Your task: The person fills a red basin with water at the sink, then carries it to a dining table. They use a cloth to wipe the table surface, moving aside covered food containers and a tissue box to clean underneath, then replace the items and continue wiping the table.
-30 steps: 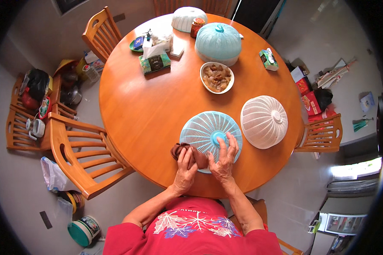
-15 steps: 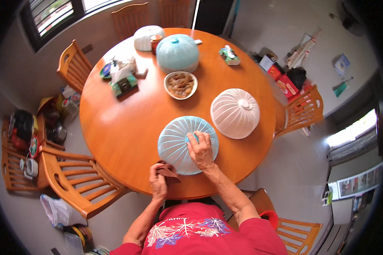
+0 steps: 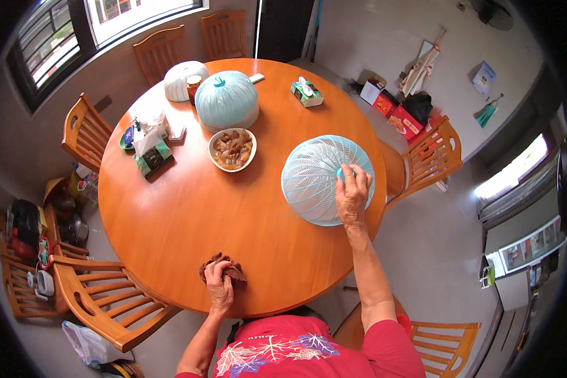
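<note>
head view: the blue mesh cover [image 3: 318, 179] has just crossed rightward and now sits over the white cover [image 3: 315, 200], nesting dome on dome.
the right hand [image 3: 353, 195] pinches its smooth round knob [image 3: 341, 172]; whether it's fully seated, i can't tell. the left hand [image 3: 219, 285] curls over a soft, crumpled brown cloth [image 3: 235, 271], which now meets the glossy orange wood of the round counter [image 3: 170, 227] near its front edge. the cover's thin plastic ribs fan out from the knob.

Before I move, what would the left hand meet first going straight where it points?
Likely the white food bowl, across the tabletop from the left hand and its brown cloth; the exact line is uncertain.
</note>
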`<action>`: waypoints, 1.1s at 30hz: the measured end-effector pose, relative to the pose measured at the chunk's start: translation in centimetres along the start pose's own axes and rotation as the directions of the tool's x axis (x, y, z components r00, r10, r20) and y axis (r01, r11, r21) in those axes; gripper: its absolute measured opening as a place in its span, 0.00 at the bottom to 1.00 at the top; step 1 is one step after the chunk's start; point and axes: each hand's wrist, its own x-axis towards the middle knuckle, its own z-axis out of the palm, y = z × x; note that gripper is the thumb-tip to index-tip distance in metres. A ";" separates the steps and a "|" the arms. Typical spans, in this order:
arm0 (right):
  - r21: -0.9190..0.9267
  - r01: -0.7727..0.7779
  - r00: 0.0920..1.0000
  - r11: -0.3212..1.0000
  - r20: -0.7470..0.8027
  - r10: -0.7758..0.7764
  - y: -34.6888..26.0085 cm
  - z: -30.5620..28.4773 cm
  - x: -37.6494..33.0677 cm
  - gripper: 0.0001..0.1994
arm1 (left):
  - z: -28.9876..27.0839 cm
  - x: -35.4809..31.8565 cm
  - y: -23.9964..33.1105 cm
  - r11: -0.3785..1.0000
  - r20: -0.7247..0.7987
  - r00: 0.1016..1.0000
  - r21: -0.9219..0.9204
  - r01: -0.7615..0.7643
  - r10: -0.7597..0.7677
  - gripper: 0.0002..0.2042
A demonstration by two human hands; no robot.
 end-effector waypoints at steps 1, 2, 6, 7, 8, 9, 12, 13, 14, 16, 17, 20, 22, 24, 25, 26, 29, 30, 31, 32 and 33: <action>0.007 -0.017 1.000 1.000 0.015 0.016 1.3 1.0 0.4 0.19 | 0.3 0.1 0.8 0.998 0.026 1.000 0.060 -0.017 0.016 0.17; 0.010 -0.025 0.999 1.000 0.033 0.024 2.3 1.6 0.7 0.19 | 0.6 0.3 1.2 0.992 0.053 0.998 0.118 -0.035 0.029 0.17; 0.062 -0.047 0.992 0.997 0.121 0.039 4.6 4.4 1.4 0.19 | 1.5 0.6 1.9 0.957 0.148 0.988 0.280 -0.080 0.039 0.21; 0.077 -0.040 0.989 0.996 0.148 0.029 5.1 5.0 1.3 0.19 | 1.5 1.2 3.7 0.931 0.153 0.988 0.355 -0.080 0.026 0.23; 0.089 -0.034 0.985 0.995 0.174 0.018 5.7 5.6 1.2 0.19 | 1.5 1.7 5.6 0.901 0.160 0.987 0.426 -0.081 0.013 0.25; 0.110 -0.026 0.981 0.994 0.192 0.005 5.8 6.0 1.2 0.19 | 1.3 2.3 7.2 0.862 0.162 0.987 0.501 -0.082 0.000 0.27; 0.159 -0.001 0.972 0.987 0.230 -0.036 5.8 6.6 1.4 0.18 | 2.2 3.4 9.1 0.842 0.154 0.985 0.540 -0.014 -0.083 0.32; 0.169 0.010 0.971 0.986 0.233 -0.049 5.9 6.8 1.4 0.18 | 2.5 4.0 9.6 0.833 0.163 0.979 0.553 0.010 -0.120 0.31; 0.177 0.019 0.970 0.984 0.236 -0.061 6.1 7.0 1.4 0.18 | 3.2 4.3 9.5 0.828 0.183 0.964 0.556 0.063 -0.196 0.31; 0.189 0.038 0.963 0.981 0.254 -0.086 6.3 7.2 1.4 0.19 | 3.7 5.0 8.9 0.804 0.217 0.916 0.572 0.162 -0.338 0.31; 0.201 0.032 0.959 0.979 0.270 -0.087 6.5 7.2 1.2 0.20 | 3.8 5.2 8.8 0.782 0.231 0.917 0.611 0.124 -0.326 0.29; 0.207 0.031 0.949 0.978 0.302 -0.094 7.9 7.3 0.6 0.21 | 3.8 6.3 10.5 0.750 0.251 0.900 0.652 0.115 -0.356 0.28; 0.170 0.068 0.950 0.983 0.288 -0.116 7.7 6.6 1.0 0.22 | 3.5 6.8 11.4 0.724 0.245 0.906 0.684 0.090 -0.344 0.28; 0.119 0.074 0.968 0.990 0.232 -0.100 7.4 5.0 2.1 0.24 | 3.1 7.6 12.2 0.703 0.219 0.924 0.708 0.072 -0.315 0.29; 0.108 0.048 0.978 0.993 0.198 -0.069 7.6 4.8 2.3 0.25 | 2.9 8.0 12.2 0.734 0.230 0.944 0.679 0.017 -0.235 0.28; 0.118 -0.035 0.986 0.992 0.165 0.015 9.3 4.8 2.1 0.28 | 3.5 8.8 11.9 0.836 0.223 0.912 0.516 0.188 -0.343 0.28; 0.490 -0.610 0.791 0.622 0.418 0.447 14.9 7.0 0.3 0.31 | 7.6 11.8 10.1 0.800 0.316 0.772 -0.058 0.597 -0.552 0.29; 0.583 -0.728 0.682 0.362 0.558 0.473 17.6 8.3 -1.2 0.31 | 9.9 12.8 9.0 0.714 0.370 0.739 -0.233 0.660 -0.563 0.29; 0.604 -0.794 0.568 0.067 0.698 0.436 19.3 9.1 -1.9 0.32 | 12.2 13.7 8.2 0.683 0.377 0.738 -0.294 0.668 -0.560 0.30; 0.591 -0.806 0.572 0.031 0.765 0.295 19.8 9.6 -2.3 0.35 | 14.0 14.6 7.9 0.649 0.381 0.735 -0.349 0.676 -0.561 0.31; 0.543 -0.838 0.534 0.046 0.802 0.268 18.9 9.5 -1.6 0.36 | 15.4 15.7 8.3 0.572 0.403 0.683 -0.374 0.730 -0.609 0.32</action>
